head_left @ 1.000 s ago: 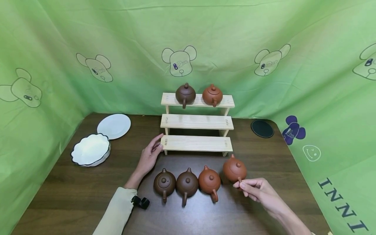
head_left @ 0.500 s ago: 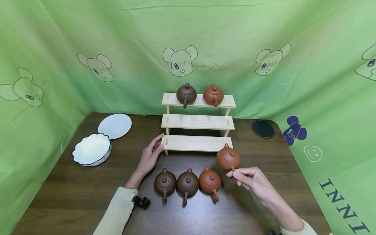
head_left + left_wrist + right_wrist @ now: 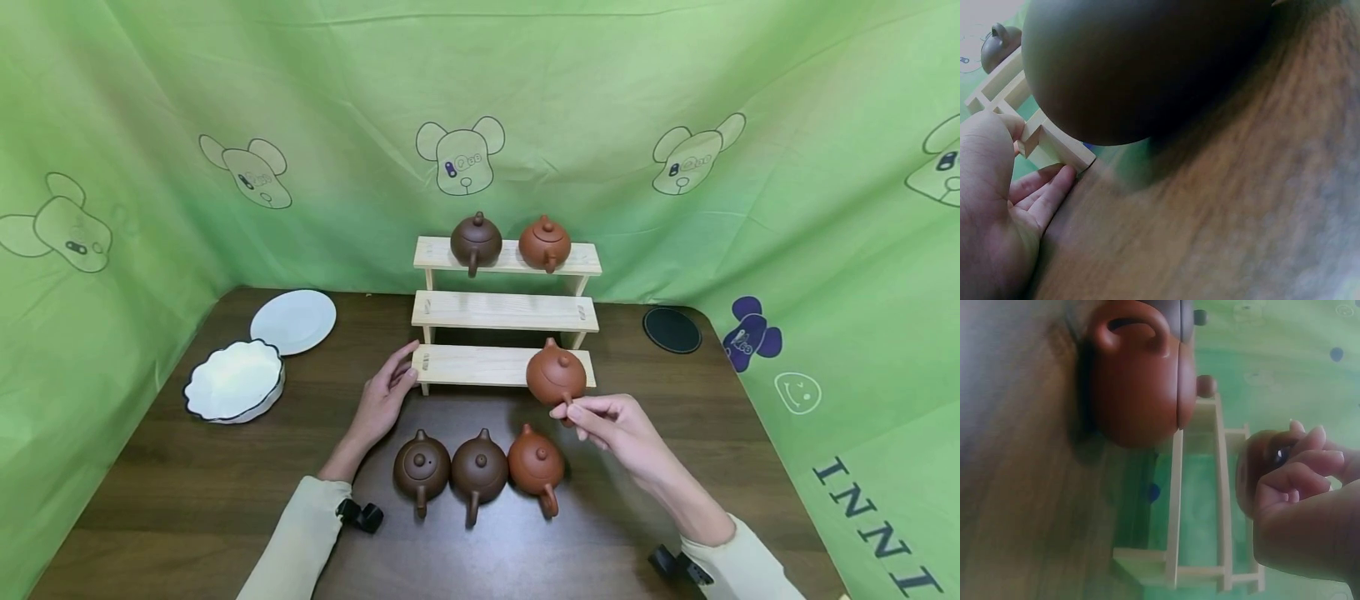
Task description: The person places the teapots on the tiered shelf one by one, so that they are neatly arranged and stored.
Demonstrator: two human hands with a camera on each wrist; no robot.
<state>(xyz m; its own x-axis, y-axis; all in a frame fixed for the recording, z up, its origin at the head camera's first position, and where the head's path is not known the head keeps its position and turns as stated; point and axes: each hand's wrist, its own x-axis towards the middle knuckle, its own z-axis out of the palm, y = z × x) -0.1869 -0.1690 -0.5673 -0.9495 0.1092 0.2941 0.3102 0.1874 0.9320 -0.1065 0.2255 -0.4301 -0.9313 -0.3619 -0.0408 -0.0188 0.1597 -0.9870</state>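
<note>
A reddish-brown clay teapot [image 3: 555, 375] is in my right hand [image 3: 615, 425], pinched by its handle, over the right end of the bottom shelf in the head view. My left hand [image 3: 382, 404] holds the left end of the three-step wooden stand [image 3: 472, 367]; in the left wrist view its fingers [image 3: 1054, 190] lie against the stand's leg. Before the stand, two dark brown teapots [image 3: 480, 467] and one reddish teapot [image 3: 536, 462] stand in a row, spouts toward the stand. On the top shelf sit a dark teapot [image 3: 476, 242] and a reddish teapot [image 3: 544, 243].
At the left lie a white oval plate [image 3: 294, 322] and a white scalloped dish [image 3: 235, 382] with a dark rim. A black round coaster [image 3: 672, 330] rests at the back right of the brown table [image 3: 705, 433]. Green cloth [image 3: 345, 200] hangs behind and along both sides.
My right hand has carried the reddish teapot up and to the left, from right of the row to over the bottom shelf. My left hand has stayed at the stand.
</note>
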